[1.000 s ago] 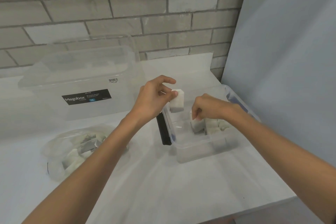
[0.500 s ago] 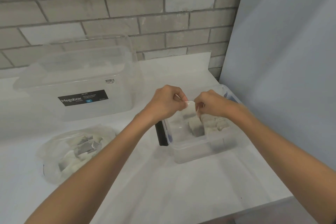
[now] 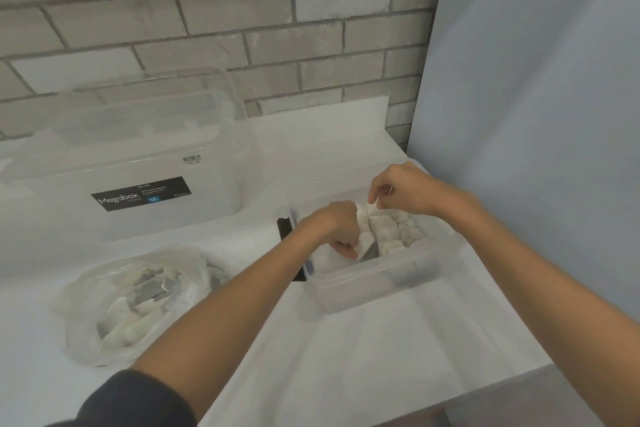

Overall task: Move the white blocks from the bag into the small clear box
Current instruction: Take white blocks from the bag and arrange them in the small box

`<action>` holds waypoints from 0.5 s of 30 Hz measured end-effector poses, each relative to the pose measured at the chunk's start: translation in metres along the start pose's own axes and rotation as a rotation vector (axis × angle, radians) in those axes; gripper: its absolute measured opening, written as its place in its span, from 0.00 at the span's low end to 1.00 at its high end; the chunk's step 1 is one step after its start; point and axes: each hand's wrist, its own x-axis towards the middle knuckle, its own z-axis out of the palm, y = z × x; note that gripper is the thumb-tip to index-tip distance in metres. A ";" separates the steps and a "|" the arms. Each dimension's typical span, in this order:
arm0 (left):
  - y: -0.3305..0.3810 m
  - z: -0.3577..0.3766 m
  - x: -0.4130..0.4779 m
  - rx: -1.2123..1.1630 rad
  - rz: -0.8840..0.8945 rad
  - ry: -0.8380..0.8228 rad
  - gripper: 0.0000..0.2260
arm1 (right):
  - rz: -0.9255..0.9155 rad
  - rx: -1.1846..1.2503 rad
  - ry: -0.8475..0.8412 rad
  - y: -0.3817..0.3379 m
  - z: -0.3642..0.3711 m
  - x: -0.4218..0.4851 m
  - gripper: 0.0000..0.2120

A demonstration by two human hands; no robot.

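White bench [image 3: 346, 340] against grey brick wall [image 3: 207, 28], pale blue panel [image 3: 536, 114] to the right. Inside small clear box [image 3: 374, 274]: left hand [image 3: 332, 225], grip clamped on white block [image 3: 365, 236] beside packed blocks [image 3: 398, 232]. Just above, right hand [image 3: 405, 189], grip unclear. Farther left, bag [image 3: 138, 302].

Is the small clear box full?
Partly full: in the box, white blocks pack the right side; the left is bare except the block the left hand holds.

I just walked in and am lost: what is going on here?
A person is filling the small clear box. The left hand holds one white block inside it, beside the blocks already packed. The right hand hovers over those, fingers curled; whether it holds anything is unclear. More blocks lie in the plastic bag.
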 end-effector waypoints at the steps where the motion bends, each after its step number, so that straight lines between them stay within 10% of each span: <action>1: 0.002 -0.002 -0.001 0.007 0.005 -0.014 0.09 | 0.005 0.004 -0.002 0.001 0.000 -0.001 0.07; 15: 0.000 -0.015 -0.008 0.127 -0.058 -0.065 0.06 | -0.040 -0.176 -0.217 -0.016 0.031 0.020 0.05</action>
